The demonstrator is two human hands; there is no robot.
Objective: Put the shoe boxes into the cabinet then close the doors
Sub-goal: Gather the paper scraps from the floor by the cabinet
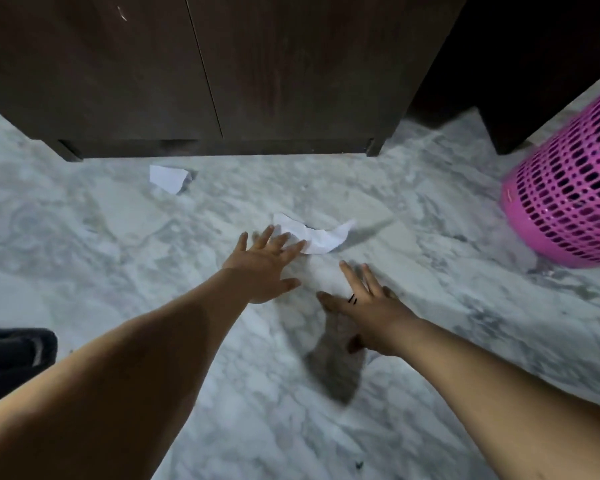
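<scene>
Taking the cabinet (222, 71) as my landmark, I see both its doors closed and no shoe boxes anywhere in view, so the task's own things are either inside already or out of sight (I cannot tell which). The main risk I judge from here is wasted effort: my hands are reaching down at the floor (84, 220), not at a box or a door.

Going left to right: a dark piece of cloth (14, 355) lies well in front of the cabinet's left end. A folded scrap of white paper (168, 178) sits on the floor just in front of the left door. My left hand (262, 268) is spread out, its fingers (284, 242) released and grasping nothing, touching or nearly touching a second crumpled paper (317, 237) in front of the right door. My right hand (364, 303) is also spread flat and released, just beside the left, over bare floor. If I step forward, either paper could slide underfoot on the polished marble. A pink perforated basket (568, 188) tilts on the floor well to the right of the cabinet; a careless elbow might tip it.
</scene>
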